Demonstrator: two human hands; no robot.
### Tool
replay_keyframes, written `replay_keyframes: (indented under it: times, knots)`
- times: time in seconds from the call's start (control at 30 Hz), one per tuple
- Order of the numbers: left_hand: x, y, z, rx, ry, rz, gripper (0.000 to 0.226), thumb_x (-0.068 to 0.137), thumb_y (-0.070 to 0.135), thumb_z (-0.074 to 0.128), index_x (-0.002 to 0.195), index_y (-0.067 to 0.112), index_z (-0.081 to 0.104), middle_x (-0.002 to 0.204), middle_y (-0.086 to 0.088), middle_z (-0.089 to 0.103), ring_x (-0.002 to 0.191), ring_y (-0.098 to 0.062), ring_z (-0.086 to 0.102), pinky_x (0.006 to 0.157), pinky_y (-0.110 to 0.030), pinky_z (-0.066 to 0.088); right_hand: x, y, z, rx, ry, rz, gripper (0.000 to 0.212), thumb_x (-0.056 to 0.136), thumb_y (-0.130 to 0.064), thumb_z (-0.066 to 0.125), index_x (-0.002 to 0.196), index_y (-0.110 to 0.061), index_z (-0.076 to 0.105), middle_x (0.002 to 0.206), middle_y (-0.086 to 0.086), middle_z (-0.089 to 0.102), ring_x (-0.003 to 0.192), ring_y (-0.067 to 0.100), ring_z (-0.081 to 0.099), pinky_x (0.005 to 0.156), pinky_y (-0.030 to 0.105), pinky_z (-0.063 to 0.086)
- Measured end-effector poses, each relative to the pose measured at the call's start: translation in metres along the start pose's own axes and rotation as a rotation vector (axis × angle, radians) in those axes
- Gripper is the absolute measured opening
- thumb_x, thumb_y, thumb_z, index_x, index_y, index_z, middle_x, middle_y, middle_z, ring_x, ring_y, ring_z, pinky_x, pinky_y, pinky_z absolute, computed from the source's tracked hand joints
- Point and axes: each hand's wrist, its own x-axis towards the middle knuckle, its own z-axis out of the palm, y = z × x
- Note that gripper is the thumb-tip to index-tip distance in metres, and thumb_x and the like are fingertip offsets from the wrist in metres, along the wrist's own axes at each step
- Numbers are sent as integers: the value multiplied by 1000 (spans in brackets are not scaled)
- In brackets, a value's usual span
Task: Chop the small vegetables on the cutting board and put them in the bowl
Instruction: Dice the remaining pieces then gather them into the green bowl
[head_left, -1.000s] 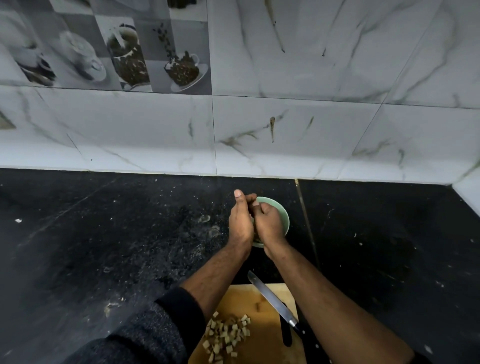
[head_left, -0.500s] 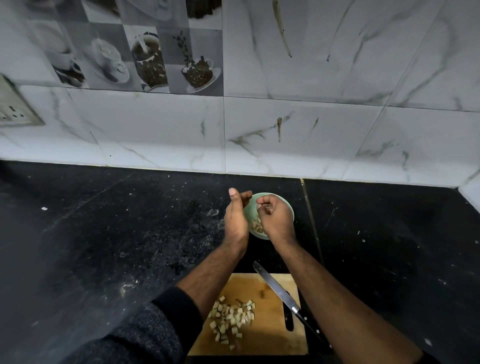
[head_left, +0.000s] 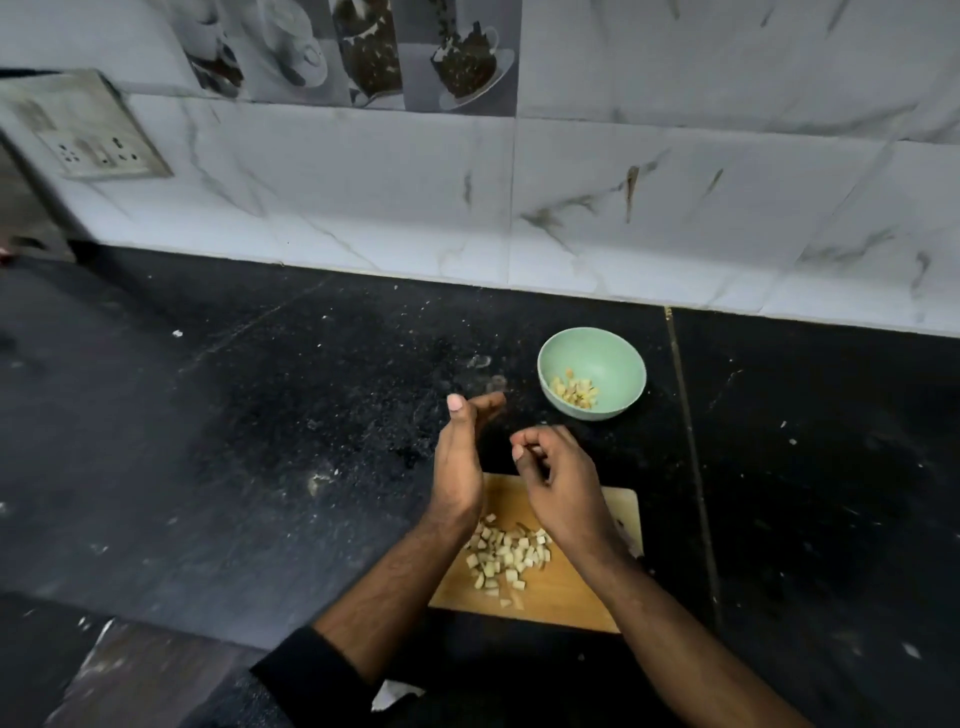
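A small green bowl (head_left: 592, 374) stands on the black counter with a few pale vegetable cubes (head_left: 574, 392) inside. A wooden cutting board (head_left: 561, 587) lies nearer to me, carrying a heap of chopped pale cubes (head_left: 506, 556). My left hand (head_left: 460, 467) hovers over the board's far left edge, fingers straight and held edge-up, empty. My right hand (head_left: 558, 483) hangs over the board's far edge with fingers loosely curled, holding nothing I can see. Both hands are short of the bowl. The knife is hidden behind my right forearm.
The dark counter (head_left: 260, 441) is speckled with crumbs and white flecks. A marble-tiled wall (head_left: 623, 208) rises behind the bowl. A switch and socket plate (head_left: 88, 135) sits on the wall at upper left. The counter's front edge (head_left: 130, 639) drops away at lower left.
Both hands pulled back from over the bowl toward the cutting board and parted. The bowl now shows cubes inside. The view shifted, bringing more of the board into sight.
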Motion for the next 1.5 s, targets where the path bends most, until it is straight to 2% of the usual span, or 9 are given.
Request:
replay_keyframes:
  times: [0.17,0.37,0.53,0.67,0.9,1.1,1.17,1.4,1.5]
  knots:
    - [-28,-25,-43,-22,30,-50,81,95,72,17,127,16,65,128,2,68,124,-7,58,111,-35,38,-51,21,11,-181,-216,-120,37,101,-50,48,128,-28,58,135,-19,51,125,4,50,96,36,50]
    - [-51,-47,-60,-163,61,-201,89,89,73,19,129,3,59,128,-12,67,126,-21,58,116,-43,36,-73,20,33,-507,-489,-269,80,94,-75,28,154,-23,30,159,-4,28,147,15,25,120,37,25]
    - [-55,-49,-64,-93,28,-222,92,85,84,27,126,10,62,127,-10,67,127,-22,57,116,-49,35,-60,9,43,-619,-456,-452,39,92,-53,47,119,-26,55,125,-4,50,118,20,49,97,36,44]
    - [-58,-55,-65,155,-18,-119,82,90,81,22,121,19,67,126,-2,68,126,-16,57,114,-44,36,-46,13,32,-509,-411,-307,14,98,-34,49,108,-29,57,109,-11,52,104,15,51,84,35,48]
    - [-60,-55,-69,599,-331,127,61,86,54,66,136,20,56,133,9,61,125,-5,54,109,-35,43,-58,17,-10,-328,-350,-129,34,97,-11,53,127,-25,62,124,-11,61,117,10,52,98,33,48]
    - [-61,-64,-76,940,-518,318,88,76,60,75,149,25,40,149,8,43,138,-9,36,115,-31,32,-91,27,-32,-531,-432,79,71,86,-55,65,146,-26,42,141,-8,37,136,13,33,101,43,47]
    - [-58,-69,-74,955,-491,347,83,78,52,77,148,23,42,146,6,45,136,-12,39,114,-34,35,-95,25,-27,-587,-457,98,81,83,-55,69,150,-24,35,144,-6,35,138,15,30,105,41,41]
    - [-48,-67,-66,810,-436,332,63,81,36,80,136,18,56,123,8,59,118,-10,51,103,-30,43,-76,17,-11,-428,-405,17,43,92,-9,66,132,-21,56,122,-3,51,110,15,56,93,32,49]
    - [-48,-61,-65,728,-372,319,53,87,40,74,133,17,59,125,7,61,118,-6,55,102,-23,43,-73,25,-22,-411,-311,-36,34,96,-11,58,123,-31,55,122,-11,50,110,11,55,88,38,54]
